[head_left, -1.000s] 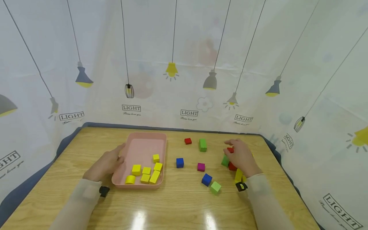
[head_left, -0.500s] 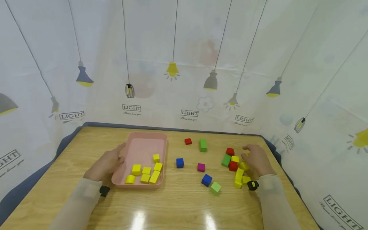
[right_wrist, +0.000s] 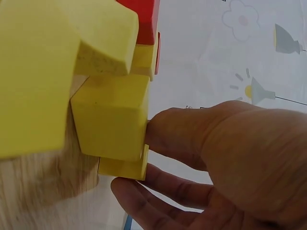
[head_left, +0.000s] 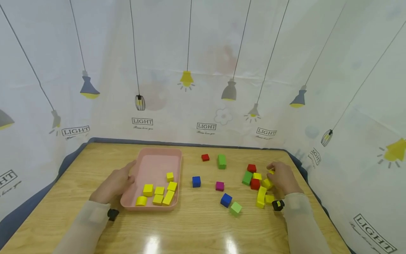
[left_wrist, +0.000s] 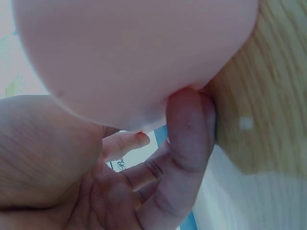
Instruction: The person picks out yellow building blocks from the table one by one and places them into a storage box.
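Note:
My left hand (head_left: 112, 184) grips the left side of the pink tray (head_left: 160, 160), its fingers against the outer wall in the left wrist view (left_wrist: 187, 129). Several yellow blocks lie in the tray's near part, including a cube (head_left: 148, 190) and a rounded piece (head_left: 141, 201). My right hand (head_left: 283, 178) is at the right edge of a cluster of blocks, thumb and fingers around a small yellow block (right_wrist: 122, 167). A larger yellow block (right_wrist: 112, 117) sits beside the thumb. The hand partly hides the small block in the head view.
Red blocks (head_left: 255, 183), a green block (head_left: 247, 178) and more yellow blocks (head_left: 261, 197) crowd the cluster. Between it and the tray lie blue cubes (head_left: 196, 181), a magenta cube (head_left: 220, 186), a light green cube (head_left: 235, 209), a green block (head_left: 221, 161) and a red piece (head_left: 205, 157).
My right hand has moved right, from above the red and green blocks to the yellow block at the cluster's right edge, and its fingers have closed around it. The left hand stays on the tray.

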`<state>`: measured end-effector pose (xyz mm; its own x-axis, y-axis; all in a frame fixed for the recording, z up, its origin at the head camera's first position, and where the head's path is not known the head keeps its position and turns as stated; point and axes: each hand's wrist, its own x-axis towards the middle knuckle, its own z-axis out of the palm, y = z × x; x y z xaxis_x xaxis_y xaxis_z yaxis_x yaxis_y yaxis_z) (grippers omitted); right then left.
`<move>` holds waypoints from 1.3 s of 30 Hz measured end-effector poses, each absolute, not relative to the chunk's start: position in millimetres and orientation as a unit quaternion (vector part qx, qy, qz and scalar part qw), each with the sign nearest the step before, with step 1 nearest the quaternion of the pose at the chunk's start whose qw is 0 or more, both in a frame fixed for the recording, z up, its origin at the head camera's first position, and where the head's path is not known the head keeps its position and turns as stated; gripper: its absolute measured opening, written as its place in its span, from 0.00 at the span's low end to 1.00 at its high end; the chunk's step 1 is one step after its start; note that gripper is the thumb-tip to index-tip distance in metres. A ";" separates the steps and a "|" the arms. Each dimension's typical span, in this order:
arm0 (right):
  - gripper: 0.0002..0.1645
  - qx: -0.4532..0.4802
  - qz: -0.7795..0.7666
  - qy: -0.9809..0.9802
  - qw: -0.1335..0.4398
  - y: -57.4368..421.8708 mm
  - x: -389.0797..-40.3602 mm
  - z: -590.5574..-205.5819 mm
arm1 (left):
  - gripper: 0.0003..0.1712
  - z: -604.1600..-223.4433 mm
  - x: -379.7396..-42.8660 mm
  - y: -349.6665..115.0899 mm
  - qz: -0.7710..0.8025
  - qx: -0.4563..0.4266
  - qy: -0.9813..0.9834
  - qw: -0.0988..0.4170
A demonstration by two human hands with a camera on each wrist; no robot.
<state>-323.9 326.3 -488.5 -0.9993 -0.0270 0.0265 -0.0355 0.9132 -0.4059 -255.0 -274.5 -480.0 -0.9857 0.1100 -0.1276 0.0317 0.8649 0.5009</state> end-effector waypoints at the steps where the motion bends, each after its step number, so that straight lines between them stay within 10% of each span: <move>1: 0.19 0.013 0.208 -0.978 0.009 326.1 -323.8 -488.3 | 0.38 -480.1 -255.0 -274.5 0.257 0.036 0.963 0.076; 39: 0.20 0.029 0.208 -0.976 0.066 316.7 -319.3 -476.5 | 0.40 -481.5 -257.4 -273.0 0.251 0.016 0.963 0.096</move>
